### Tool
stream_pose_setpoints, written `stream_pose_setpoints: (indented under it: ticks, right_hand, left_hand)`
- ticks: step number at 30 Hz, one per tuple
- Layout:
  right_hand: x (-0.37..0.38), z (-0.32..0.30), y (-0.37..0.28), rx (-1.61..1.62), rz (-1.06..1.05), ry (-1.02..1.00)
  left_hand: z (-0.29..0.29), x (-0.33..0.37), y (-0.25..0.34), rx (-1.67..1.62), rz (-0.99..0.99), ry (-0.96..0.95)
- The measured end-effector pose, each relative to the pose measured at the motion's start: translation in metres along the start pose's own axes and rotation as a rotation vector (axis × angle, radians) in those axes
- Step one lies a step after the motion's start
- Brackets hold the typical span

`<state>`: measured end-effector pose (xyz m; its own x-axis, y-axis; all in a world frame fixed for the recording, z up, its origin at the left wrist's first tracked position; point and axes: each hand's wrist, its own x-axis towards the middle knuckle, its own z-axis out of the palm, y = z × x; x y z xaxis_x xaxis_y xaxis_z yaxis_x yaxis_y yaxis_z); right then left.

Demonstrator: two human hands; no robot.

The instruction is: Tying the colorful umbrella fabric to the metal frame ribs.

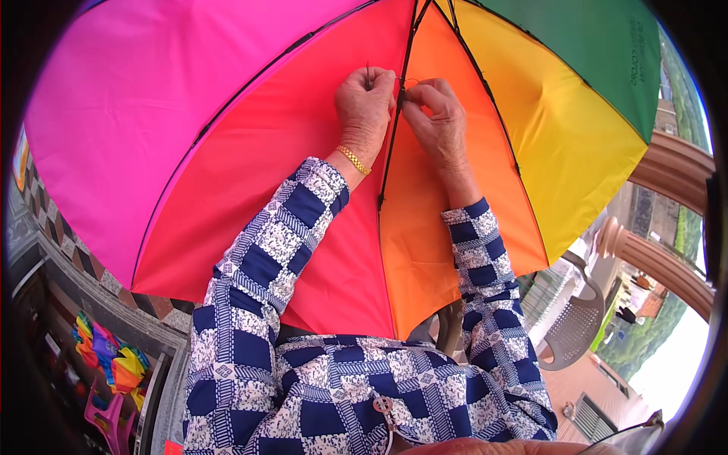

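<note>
An opened umbrella [258, 205] with pink, red, orange, yellow and green panels spreads in front of me, its inner side and black ribs showing. My left hand [365, 110] is closed over the red panel, just left of a middle rib [390, 152]. From its fingers a thin, dark, pointed tool [368, 76] sticks up; its exact kind is too small to tell. On the orange side, close against the same rib, my right hand [437, 121] pinches a fine thread [410, 79] that runs toward the left fingers.
At the lower left, a pink plastic stool [108, 421] stands by a heap of multicoloured folded fabric [114, 353]. A grey perforated chair [574, 326] is to the right, near brown rounded columns [656, 262]. Patterned tiles [83, 258] edge the floor at the left.
</note>
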<state>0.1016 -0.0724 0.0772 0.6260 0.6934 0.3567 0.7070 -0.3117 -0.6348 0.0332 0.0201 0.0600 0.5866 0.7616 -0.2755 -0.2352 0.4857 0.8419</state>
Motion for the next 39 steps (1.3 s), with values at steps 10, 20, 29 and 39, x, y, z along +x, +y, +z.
stream_pose_setpoints:
  ticks: [10, 20, 29, 39]
  right_hand:
    - [0.003, -0.031, -0.020, -0.299, -0.247, -0.093]
    - [0.028, -0.012, 0.016, -0.360, -0.210, -0.067]
    - [-0.003, -0.024, -0.006, -0.260, -0.018, -0.152]
    - [0.021, -0.002, 0.001, -0.412, -0.123, -0.028]
  left_hand:
    - [0.001, 0.006, -0.001, 0.183, -0.030, -0.005]
    - [0.002, 0.005, 0.002, 0.175, -0.040, -0.003]
    - [-0.001, 0.006, -0.001, 0.156, -0.037, -0.017]
    - [0.002, 0.007, -0.001, 0.173, -0.006, 0.004]
